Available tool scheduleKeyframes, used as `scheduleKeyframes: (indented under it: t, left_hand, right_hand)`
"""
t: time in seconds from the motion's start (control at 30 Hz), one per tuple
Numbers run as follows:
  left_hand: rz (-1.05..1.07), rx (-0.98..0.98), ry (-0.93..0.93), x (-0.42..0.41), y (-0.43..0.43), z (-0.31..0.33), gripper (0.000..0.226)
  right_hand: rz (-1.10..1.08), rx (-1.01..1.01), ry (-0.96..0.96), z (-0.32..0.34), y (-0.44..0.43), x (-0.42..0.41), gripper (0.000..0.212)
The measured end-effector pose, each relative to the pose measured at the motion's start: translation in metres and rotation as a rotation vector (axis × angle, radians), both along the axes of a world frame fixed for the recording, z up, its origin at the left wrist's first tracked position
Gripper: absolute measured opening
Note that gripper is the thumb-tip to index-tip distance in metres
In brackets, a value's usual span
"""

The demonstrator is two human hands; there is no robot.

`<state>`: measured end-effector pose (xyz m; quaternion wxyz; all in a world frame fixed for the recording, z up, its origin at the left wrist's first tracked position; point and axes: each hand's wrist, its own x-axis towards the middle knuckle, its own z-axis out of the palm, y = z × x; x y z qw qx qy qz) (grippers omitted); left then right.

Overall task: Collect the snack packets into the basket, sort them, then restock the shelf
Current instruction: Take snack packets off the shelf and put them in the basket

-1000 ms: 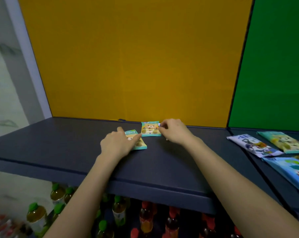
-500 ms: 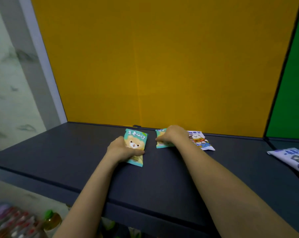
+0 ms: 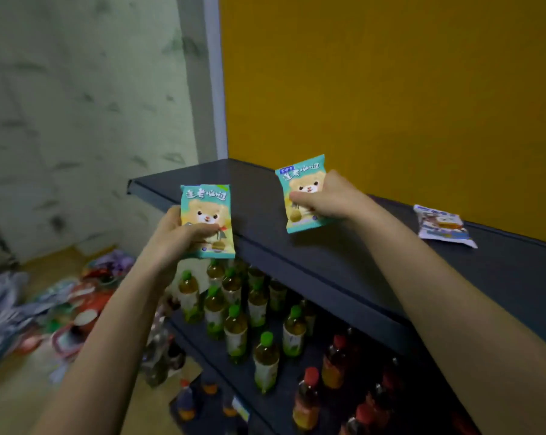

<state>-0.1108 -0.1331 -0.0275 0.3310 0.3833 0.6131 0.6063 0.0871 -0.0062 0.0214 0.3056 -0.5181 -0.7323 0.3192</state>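
My left hand (image 3: 179, 233) grips a teal bear-print snack packet (image 3: 207, 208) upright in the air, just off the left front edge of the dark shelf (image 3: 297, 246). In my right hand (image 3: 325, 199) is a second teal bear packet (image 3: 300, 183), held upright above the shelf top. A white and blue snack packet (image 3: 442, 226) lies flat on the shelf near the yellow back panel, to the right of my right hand. No basket is clearly visible.
Below the shelf stand several green-capped tea bottles (image 3: 234, 315) and red-capped bottles (image 3: 309, 397) on a lower shelf. A heap of mixed packets (image 3: 61, 309) lies on the floor at the left. A grey marbled wall (image 3: 77, 120) rises behind it.
Both hands have lifted their teal bear packets off the shelf. My view has swung left and down, bringing the floor heap and lower bottles into sight.
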Motion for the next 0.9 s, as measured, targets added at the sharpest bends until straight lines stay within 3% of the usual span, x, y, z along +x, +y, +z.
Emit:
scheduleKeyframes:
  t: [0.2,0.3,0.5,0.6,0.73,0.9]
  left_hand:
    - [0.391,0.017,-0.057,-0.065,-0.131,-0.043,0.031]
    - [0.551,-0.049,-0.058,-0.097,-0.201,-0.071,0.022]
    - [0.812,-0.174,-0.102,-0.163,-0.342,-0.133,0.028]
    - [0.866,-0.244,-0.134,-0.197,-0.395,-0.166,0.032]
    - [0.843,-0.303,-0.198,-0.245,-0.436,-0.212,0.019]
    - [0.765,-0.375,-0.301,-0.304,-0.454,-0.291,0.015]
  right_hand:
    - [0.326,-0.153,0.222,-0.054,-0.087,-0.1,0.066]
    - [0.469,-0.211,0.185,-0.092,-0.131,-0.156,0.066]
    - [0.631,-0.374,0.142,-0.169,-0.225,-0.255,0.056]
    - [0.677,-0.45,0.157,-0.209,-0.266,-0.295,0.043]
    - [0.697,-0.513,0.117,-0.275,-0.313,-0.347,0.03]
    - [0.655,-0.626,0.068,-0.365,-0.345,-0.41,0.028]
